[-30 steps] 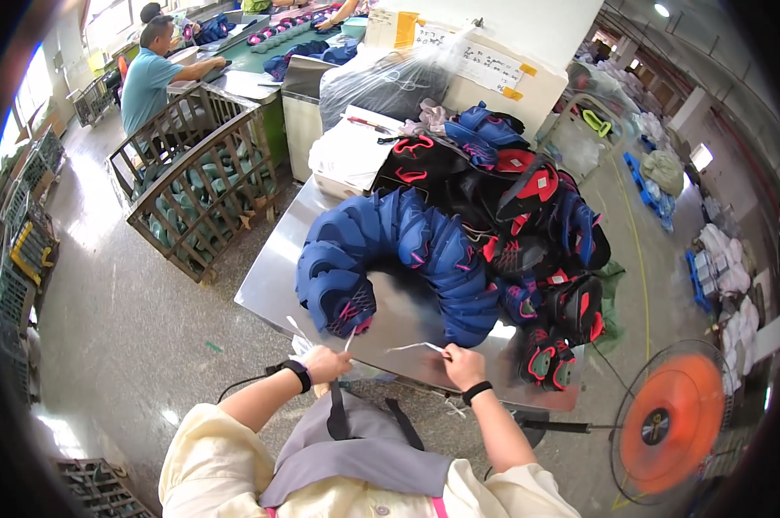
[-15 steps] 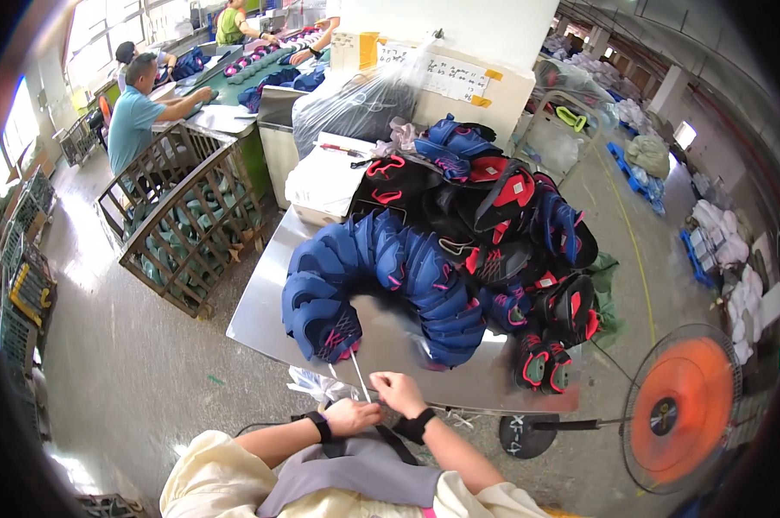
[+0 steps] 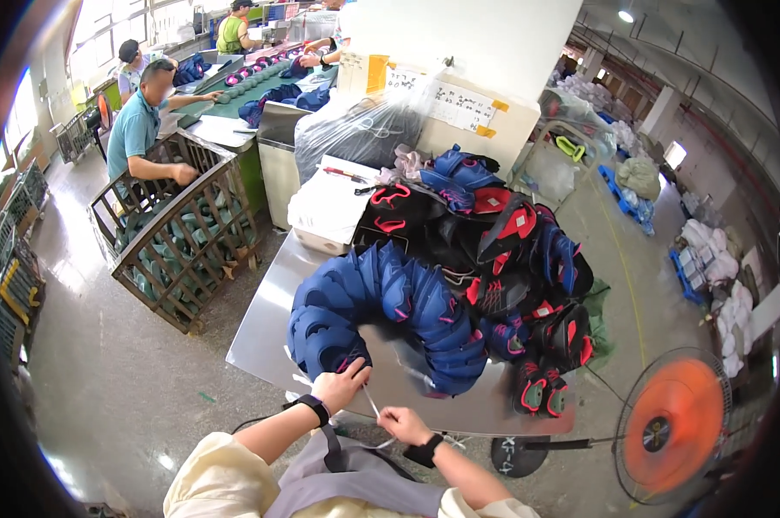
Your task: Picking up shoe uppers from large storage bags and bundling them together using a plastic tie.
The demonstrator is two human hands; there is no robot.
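A curved row of blue shoe uppers (image 3: 394,281), nested one into another, lies on the metal table. At its near left end is an upper with pink lacing (image 3: 325,352). My left hand (image 3: 338,388) is closed at this upper's near edge, its fingertips by the lacing; whether it grips the upper or the string there is hard to see. A thin white string (image 3: 370,400) runs from there to my right hand (image 3: 405,425), which pinches it, with a loose tail hanging below. Each wrist wears a black band.
Black and red shoe uppers (image 3: 502,233) are heaped behind and right of the row. A paper stack (image 3: 325,203) sits at the table's (image 3: 265,341) back left. An orange fan (image 3: 679,423) stands right. Beyond the slatted crate (image 3: 178,250) a co-worker (image 3: 135,125) stands.
My left hand has moved up and left to the end upper, and my right hand has lowered slightly with the string. The co-worker has turned and reaches over the crate.
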